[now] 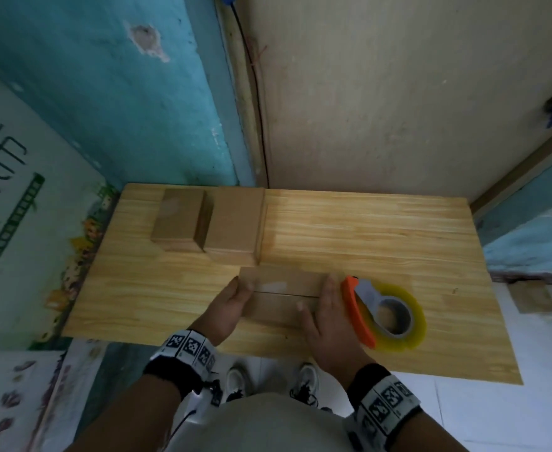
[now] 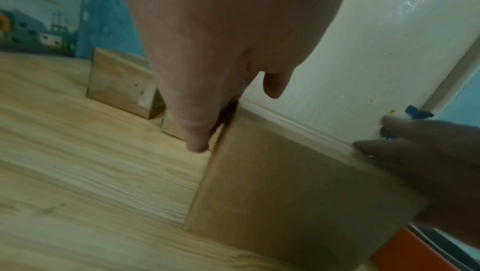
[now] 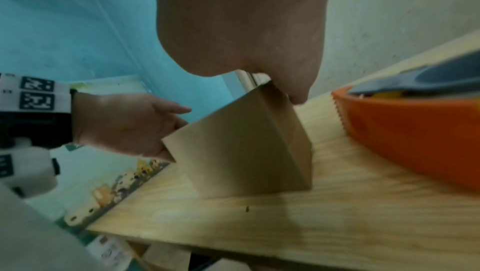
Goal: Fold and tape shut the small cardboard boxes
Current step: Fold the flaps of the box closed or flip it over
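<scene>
Head view: a matte brown cardboard box [image 1: 282,296], oblong with a seam along its top, sits at six o'clock on the grainy pine table [image 1: 366,230]. Straight-fingered, the left hand [image 1: 232,305] and right hand [image 1: 330,318] press its ends. At its three o'clock lies an orange plastic tape dispenser [image 1: 385,313].

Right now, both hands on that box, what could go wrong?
The left hand and right hand press the box at its ends; the seam looks untaped, so letting go may let it spring open.
The toothed orange edge of the tape dispenser lies beside the right hand and could nick it.
</scene>
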`<action>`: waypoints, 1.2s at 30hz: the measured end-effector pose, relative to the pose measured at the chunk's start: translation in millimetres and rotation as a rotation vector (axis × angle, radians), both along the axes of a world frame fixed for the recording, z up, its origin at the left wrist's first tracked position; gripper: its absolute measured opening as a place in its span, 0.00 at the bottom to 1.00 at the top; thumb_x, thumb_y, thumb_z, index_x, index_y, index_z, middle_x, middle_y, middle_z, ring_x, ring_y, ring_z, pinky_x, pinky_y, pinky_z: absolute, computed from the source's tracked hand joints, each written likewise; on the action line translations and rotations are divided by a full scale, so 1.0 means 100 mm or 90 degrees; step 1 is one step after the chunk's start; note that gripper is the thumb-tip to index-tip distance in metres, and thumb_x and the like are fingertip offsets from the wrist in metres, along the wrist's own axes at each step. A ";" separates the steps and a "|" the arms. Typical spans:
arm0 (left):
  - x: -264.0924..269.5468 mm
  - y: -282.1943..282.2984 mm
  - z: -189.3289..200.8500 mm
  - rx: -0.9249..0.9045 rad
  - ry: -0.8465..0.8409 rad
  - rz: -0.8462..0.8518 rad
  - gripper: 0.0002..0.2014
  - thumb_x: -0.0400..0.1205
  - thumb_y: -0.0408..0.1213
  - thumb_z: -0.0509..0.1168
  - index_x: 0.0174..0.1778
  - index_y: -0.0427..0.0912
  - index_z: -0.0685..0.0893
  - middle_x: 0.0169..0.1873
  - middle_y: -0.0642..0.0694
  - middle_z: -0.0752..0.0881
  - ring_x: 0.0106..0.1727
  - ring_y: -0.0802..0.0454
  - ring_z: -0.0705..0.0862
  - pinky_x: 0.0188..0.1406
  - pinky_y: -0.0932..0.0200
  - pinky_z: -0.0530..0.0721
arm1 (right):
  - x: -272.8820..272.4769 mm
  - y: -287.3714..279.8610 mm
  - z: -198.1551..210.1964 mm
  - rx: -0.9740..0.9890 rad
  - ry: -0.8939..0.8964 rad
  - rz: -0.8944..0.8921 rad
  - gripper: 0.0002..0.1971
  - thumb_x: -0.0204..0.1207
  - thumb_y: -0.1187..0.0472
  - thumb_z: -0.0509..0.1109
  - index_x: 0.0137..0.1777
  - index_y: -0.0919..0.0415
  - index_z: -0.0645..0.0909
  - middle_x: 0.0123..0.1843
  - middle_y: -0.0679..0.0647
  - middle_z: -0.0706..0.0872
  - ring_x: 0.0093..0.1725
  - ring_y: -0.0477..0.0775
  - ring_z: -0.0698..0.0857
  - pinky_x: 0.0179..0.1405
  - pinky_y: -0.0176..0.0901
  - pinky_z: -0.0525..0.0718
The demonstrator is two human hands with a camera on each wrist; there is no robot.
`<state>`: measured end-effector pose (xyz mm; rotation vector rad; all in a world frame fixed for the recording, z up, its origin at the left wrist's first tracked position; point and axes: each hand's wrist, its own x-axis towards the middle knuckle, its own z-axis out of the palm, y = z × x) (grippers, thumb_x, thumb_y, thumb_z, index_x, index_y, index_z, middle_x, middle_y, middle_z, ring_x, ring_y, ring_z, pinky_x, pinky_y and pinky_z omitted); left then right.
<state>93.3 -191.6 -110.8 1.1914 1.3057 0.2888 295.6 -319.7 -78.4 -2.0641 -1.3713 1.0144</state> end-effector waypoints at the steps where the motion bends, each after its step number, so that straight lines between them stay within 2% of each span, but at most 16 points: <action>1: 0.02 -0.01 -0.01 0.004 -0.007 -0.011 0.31 0.86 0.62 0.61 0.82 0.49 0.73 0.74 0.50 0.82 0.75 0.51 0.79 0.81 0.44 0.73 | -0.04 0.04 0.02 -0.021 0.016 -0.008 0.43 0.91 0.42 0.51 0.89 0.64 0.28 0.92 0.58 0.33 0.81 0.36 0.35 0.62 0.08 0.28; 5: 0.07 -0.02 0.04 0.044 0.033 -0.081 0.20 0.91 0.54 0.53 0.75 0.48 0.72 0.67 0.49 0.83 0.69 0.51 0.82 0.76 0.50 0.76 | -0.07 0.14 0.10 -0.052 0.008 -0.022 0.42 0.93 0.47 0.52 0.88 0.69 0.28 0.92 0.60 0.47 0.84 0.41 0.49 0.50 0.03 0.30; 7: 0.07 -0.04 0.05 0.057 0.039 -0.106 0.15 0.92 0.49 0.54 0.73 0.49 0.69 0.65 0.48 0.82 0.67 0.51 0.82 0.74 0.51 0.77 | -0.08 0.14 0.07 -0.050 0.026 -0.037 0.41 0.93 0.49 0.52 0.88 0.70 0.30 0.90 0.55 0.49 0.79 0.35 0.48 0.51 0.03 0.31; 9: 0.07 -0.05 0.06 0.072 0.045 -0.124 0.14 0.92 0.46 0.55 0.72 0.48 0.67 0.64 0.49 0.81 0.65 0.53 0.81 0.71 0.57 0.77 | -0.09 0.14 -0.03 -0.022 0.056 -0.075 0.39 0.94 0.51 0.52 0.89 0.70 0.33 0.85 0.47 0.50 0.78 0.37 0.48 0.60 0.04 0.36; 11: 0.07 -0.05 0.06 0.071 0.033 -0.127 0.15 0.93 0.45 0.55 0.74 0.46 0.66 0.65 0.49 0.80 0.66 0.54 0.80 0.69 0.60 0.74 | -0.10 0.16 -0.10 -0.001 0.085 -0.150 0.34 0.94 0.51 0.52 0.91 0.70 0.46 0.88 0.50 0.59 0.87 0.48 0.58 0.81 0.22 0.52; 12: 0.06 -0.05 0.06 0.057 0.018 -0.121 0.15 0.93 0.44 0.55 0.75 0.47 0.66 0.66 0.49 0.79 0.68 0.53 0.79 0.71 0.59 0.74 | -0.08 0.19 -0.14 0.014 0.076 -0.171 0.31 0.94 0.50 0.52 0.88 0.70 0.56 0.85 0.56 0.71 0.85 0.55 0.70 0.83 0.36 0.65; 14: 0.05 -0.04 0.06 0.036 -0.008 -0.113 0.15 0.93 0.44 0.54 0.75 0.47 0.65 0.67 0.49 0.79 0.70 0.51 0.78 0.75 0.55 0.74 | -0.02 0.23 -0.11 0.018 0.026 -0.177 0.23 0.94 0.51 0.52 0.75 0.69 0.75 0.64 0.56 0.87 0.64 0.55 0.85 0.69 0.42 0.79; 16: 0.07 -0.03 0.10 0.017 -0.016 -0.111 0.15 0.93 0.44 0.54 0.75 0.47 0.65 0.68 0.47 0.78 0.71 0.50 0.78 0.75 0.54 0.74 | 0.04 0.25 -0.08 -0.002 -0.025 -0.149 0.21 0.93 0.48 0.51 0.63 0.60 0.82 0.49 0.48 0.86 0.48 0.48 0.84 0.60 0.44 0.84; 17: 0.08 -0.03 0.12 0.004 -0.022 -0.107 0.16 0.93 0.45 0.54 0.75 0.47 0.64 0.69 0.47 0.78 0.72 0.49 0.77 0.74 0.55 0.74 | 0.06 0.26 -0.07 -0.013 -0.038 -0.141 0.22 0.92 0.44 0.50 0.61 0.55 0.82 0.46 0.46 0.86 0.46 0.47 0.84 0.59 0.48 0.86; 20: 0.03 0.01 0.15 -0.044 -0.025 -0.100 0.22 0.91 0.54 0.55 0.77 0.47 0.65 0.71 0.47 0.78 0.73 0.48 0.78 0.76 0.50 0.75 | 0.10 0.26 -0.10 -0.050 0.073 -0.147 0.25 0.86 0.33 0.49 0.63 0.45 0.81 0.55 0.44 0.88 0.56 0.47 0.87 0.67 0.56 0.85; 23: -0.06 0.03 0.20 -0.037 -0.028 -0.004 0.29 0.85 0.68 0.55 0.68 0.48 0.76 0.63 0.48 0.84 0.66 0.48 0.84 0.69 0.40 0.83 | 0.09 0.17 0.01 0.000 0.167 -0.164 0.14 0.91 0.45 0.57 0.64 0.45 0.82 0.54 0.34 0.84 0.57 0.34 0.83 0.68 0.45 0.80; 26: -0.11 0.01 0.22 -0.011 -0.101 0.171 0.21 0.89 0.56 0.61 0.56 0.40 0.83 0.61 0.44 0.85 0.63 0.47 0.86 0.56 0.43 0.89 | 0.13 0.01 0.00 0.030 0.259 -0.185 0.13 0.90 0.51 0.64 0.72 0.45 0.82 0.66 0.38 0.86 0.68 0.40 0.83 0.75 0.50 0.79; 28: -0.15 0.02 0.22 -0.019 -0.134 0.193 0.17 0.87 0.46 0.67 0.50 0.31 0.81 0.59 0.42 0.85 0.63 0.42 0.86 0.53 0.47 0.89 | 0.16 -0.08 -0.04 0.036 0.269 -0.177 0.16 0.88 0.54 0.68 0.74 0.43 0.81 0.71 0.41 0.85 0.71 0.41 0.82 0.78 0.53 0.80; 31: -0.18 0.04 0.20 -0.129 -0.213 0.212 0.07 0.83 0.31 0.71 0.53 0.39 0.80 0.57 0.40 0.86 0.58 0.42 0.87 0.52 0.45 0.86 | 0.20 -0.14 -0.01 0.052 0.310 -0.178 0.21 0.85 0.67 0.72 0.72 0.45 0.80 0.66 0.39 0.88 0.68 0.36 0.85 0.72 0.45 0.85; 33: -0.19 0.06 0.18 -0.175 -0.248 0.205 0.23 0.81 0.23 0.71 0.69 0.48 0.78 0.67 0.44 0.82 0.64 0.43 0.84 0.56 0.44 0.85 | 0.22 -0.16 0.00 0.065 0.385 -0.200 0.23 0.80 0.68 0.77 0.73 0.54 0.80 0.68 0.46 0.90 0.68 0.44 0.87 0.68 0.50 0.88; 36: -0.16 0.06 0.24 -0.130 -0.199 0.045 0.43 0.76 0.15 0.71 0.79 0.59 0.68 0.70 0.51 0.79 0.71 0.45 0.79 0.55 0.44 0.89 | 0.23 -0.15 0.01 0.070 0.431 -0.259 0.20 0.75 0.63 0.82 0.61 0.63 0.76 0.68 0.50 0.87 0.62 0.45 0.90 0.53 0.44 0.91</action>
